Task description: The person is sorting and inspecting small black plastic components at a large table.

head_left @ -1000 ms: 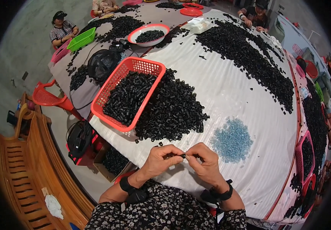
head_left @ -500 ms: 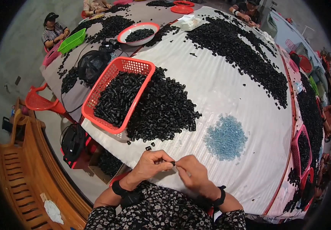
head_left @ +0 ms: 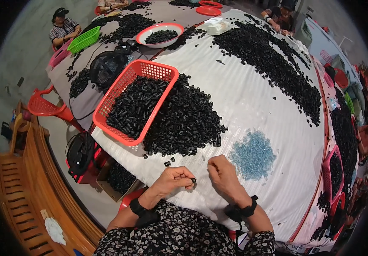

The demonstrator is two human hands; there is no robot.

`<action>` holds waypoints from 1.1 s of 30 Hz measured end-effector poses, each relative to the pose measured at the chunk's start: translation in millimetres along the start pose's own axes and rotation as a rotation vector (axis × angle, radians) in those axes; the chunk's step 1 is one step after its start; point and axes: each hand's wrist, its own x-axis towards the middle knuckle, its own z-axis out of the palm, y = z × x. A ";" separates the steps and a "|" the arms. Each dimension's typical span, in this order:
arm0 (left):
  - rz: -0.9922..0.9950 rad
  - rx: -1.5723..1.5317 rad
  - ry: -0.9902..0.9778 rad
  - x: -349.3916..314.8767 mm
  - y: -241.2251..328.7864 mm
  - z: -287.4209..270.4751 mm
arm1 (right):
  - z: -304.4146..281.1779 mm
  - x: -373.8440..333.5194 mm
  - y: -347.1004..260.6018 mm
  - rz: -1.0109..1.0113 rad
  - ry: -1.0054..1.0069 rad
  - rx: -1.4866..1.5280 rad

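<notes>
Between the thumb and fingers of my left hand is a small black plastic cap, its round end showing. My right hand is a short way to the right, apart from the cap, with its fingers curled and pressed together; whatever is in them is hidden. Just beyond that hand lies a heap of small clear bluish pieces. A large pile of black caps spreads on the white cloth ahead of my left hand. Beside it stands a red plastic basket filled with similar black pieces.
A red-rimmed white basin and a green basket stand farther off, near a black mesh bag. More black pieces cover the far right. Co-workers sit around the table. A wooden bench is at my left.
My right hand has moved away from the left hand, up and to the right toward the clear pieces. The left hand keeps the black cap. The whole view has shifted slightly.
</notes>
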 end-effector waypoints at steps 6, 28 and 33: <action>-0.052 -0.039 0.010 5.5 -14.8 -2.2 | 27.1 18.9 3.2 -0.087 0.017 -0.305; -0.029 -0.150 -0.163 6.9 -25.5 -16.3 | 6.9 3.8 -7.0 -0.006 -0.014 0.033; -0.108 -0.085 -0.214 5.4 -20.3 -16.3 | 13.1 13.5 -18.3 -0.154 0.012 -0.278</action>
